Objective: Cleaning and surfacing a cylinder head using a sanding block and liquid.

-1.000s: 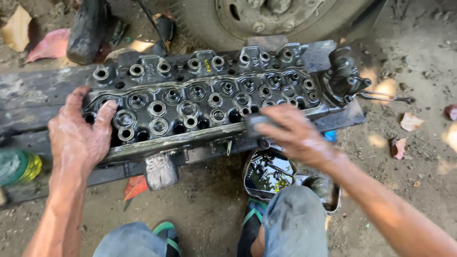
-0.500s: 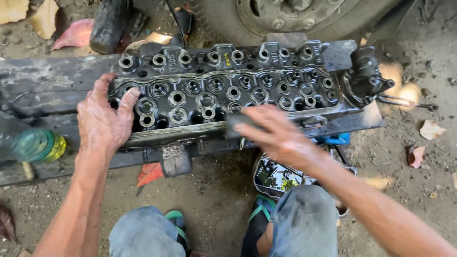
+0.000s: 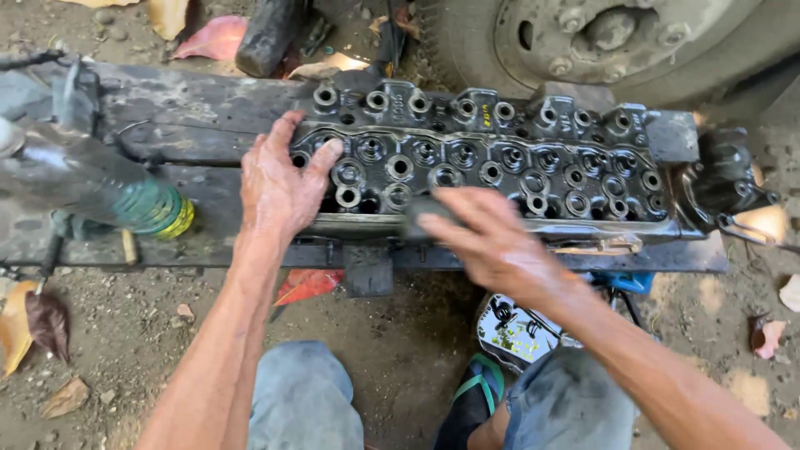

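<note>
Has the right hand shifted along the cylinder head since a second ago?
Yes. The right hand has slid leftward along the near edge of the cylinder head, closer to the left hand, which stays planted.

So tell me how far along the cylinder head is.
Done: the cylinder head lies stripped on the plank, its round seats open and oily. In hand: the left hand braces its end while the right hand, blurred, works along the near edge. Left: grime covers the casting; I can't tell how much is cleaned.

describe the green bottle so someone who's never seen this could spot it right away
Start at the long oily black metal cylinder head on dark planks. Go past the left hand to the planks' left end: the clear plastic bottle lying there, alone in having green and yellow bands.
</note>
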